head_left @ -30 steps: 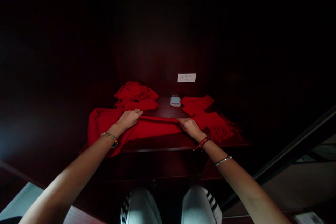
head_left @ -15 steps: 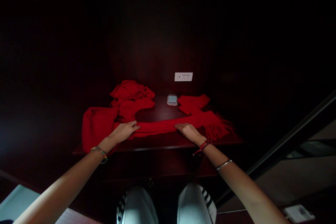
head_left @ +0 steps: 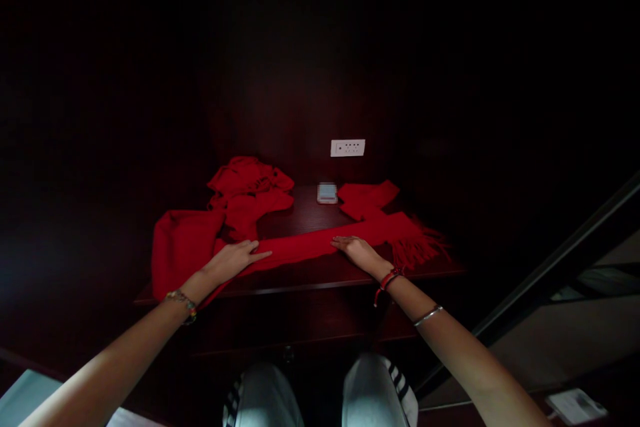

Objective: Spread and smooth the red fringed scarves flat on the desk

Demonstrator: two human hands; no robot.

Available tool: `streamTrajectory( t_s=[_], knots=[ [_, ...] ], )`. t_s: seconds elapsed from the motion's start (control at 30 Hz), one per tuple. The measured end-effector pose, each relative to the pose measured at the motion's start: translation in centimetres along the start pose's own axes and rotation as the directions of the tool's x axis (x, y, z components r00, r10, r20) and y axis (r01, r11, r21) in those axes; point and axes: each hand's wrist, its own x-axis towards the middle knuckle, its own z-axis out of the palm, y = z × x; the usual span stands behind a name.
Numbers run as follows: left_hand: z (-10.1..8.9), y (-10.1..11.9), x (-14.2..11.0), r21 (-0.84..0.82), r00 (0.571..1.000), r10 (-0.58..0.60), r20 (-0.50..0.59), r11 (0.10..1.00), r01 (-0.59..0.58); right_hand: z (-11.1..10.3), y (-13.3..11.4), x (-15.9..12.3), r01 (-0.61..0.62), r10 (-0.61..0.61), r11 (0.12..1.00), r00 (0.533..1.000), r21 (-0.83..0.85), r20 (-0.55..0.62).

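Note:
A red scarf [head_left: 300,245] lies folded into a long strip along the front of a dark wooden desk [head_left: 310,217], its fringe spread at the right end. My left hand [head_left: 235,259] rests on the strip left of centre, thumb apart from the fingers. My right hand [head_left: 357,250] lies on the scarf near the fringe, fingers stretched out and flat. At the left, more red cloth [head_left: 183,247] bulges up and hangs over the desk edge. A crumpled red heap [head_left: 253,183] sits behind it, and whether it all belongs to one scarf I cannot tell.
A small pale square object [head_left: 327,193] lies at the back of the desk. Above it a white power socket [head_left: 348,147] is set in the dark wall. My knees [head_left: 373,387] are under the desk front. A white item [head_left: 577,407] lies low at the right.
My left hand has shifted slightly down and its thumb side has spread. The scarf strip under it looks flatter and wider. My right hand stays nearly in place.

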Motion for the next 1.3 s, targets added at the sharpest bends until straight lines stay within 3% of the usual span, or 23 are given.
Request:
streamTrajectory(
  t_s=[0.17, 0.27, 0.37, 0.5, 0.63, 0.73, 0.83, 0.93, 1.17, 1.23, 1.3],
  knots=[
    [-2.8, 1.4, 1.7, -0.109, 0.996, 0.029, 0.087, 0.994, -0.019, 0.7, 0.4, -0.4, 0.008, 0.008, 0.984, 0.996, 0.178, -0.086],
    [-4.0, 4.6, 4.8, -0.211, 0.999, 0.034, 0.013, 0.977, -0.030, 0.6, 0.3, -0.5, -0.005, 0.019, 0.978, 0.998, 0.210, -0.065],
    [-3.3, 8.5, 8.4, -0.263, 0.985, -0.153, -0.084, 0.957, 0.126, 0.2, 0.1, -0.7, -0.041, 0.044, 0.979, 0.999, 0.198, -0.010],
    [-0.2, 11.5, 11.2, -0.312, 0.933, -0.356, 0.051, 0.882, 0.353, -0.2, 0.1, -1.3, -0.135, 0.121, 0.982, 0.987, 0.129, 0.110],
    [1.7, 11.5, 11.2, -0.309, 0.920, -0.392, 0.023, 0.872, 0.379, -0.4, 0.0, -1.5, -0.226, 0.212, 0.972, 0.960, 0.062, 0.185],
    [1.8, 11.3, 10.9, -0.296, 0.921, -0.389, -0.016, 0.882, 0.368, -0.7, -0.8, -0.9, -0.268, 0.259, 0.962, 0.954, 0.045, 0.151],
    [1.6, 11.4, 10.8, -0.277, 0.920, -0.389, -0.039, 0.889, 0.364, -0.8, -2.3, 0.4, -0.228, 0.217, 0.970, 0.969, 0.082, 0.122],
    [1.3, 11.5, 10.8, -0.265, 0.919, -0.393, -0.029, 0.890, 0.372, -0.6, -3.0, 1.5, -0.214, 0.185, 0.969, 0.960, 0.123, 0.208],
    [1.0, 11.3, 11.1, -0.263, 0.921, -0.389, 0.008, 0.888, 0.377, -1.6, 0.6, 0.8, -0.410, 0.369, 0.910, 0.863, 0.054, 0.345],
    [1.1, 11.3, 11.1, -0.261, 0.922, -0.387, 0.001, 0.890, 0.374, -2.0, 0.7, 0.9, -0.412, 0.380, 0.910, 0.871, 0.042, 0.313],
    [1.1, 11.3, 11.1, -0.258, 0.916, -0.399, -0.030, 0.889, 0.379, -1.9, 0.0, 1.3, -0.346, 0.322, 0.937, 0.914, 0.056, 0.246]
  ],
)
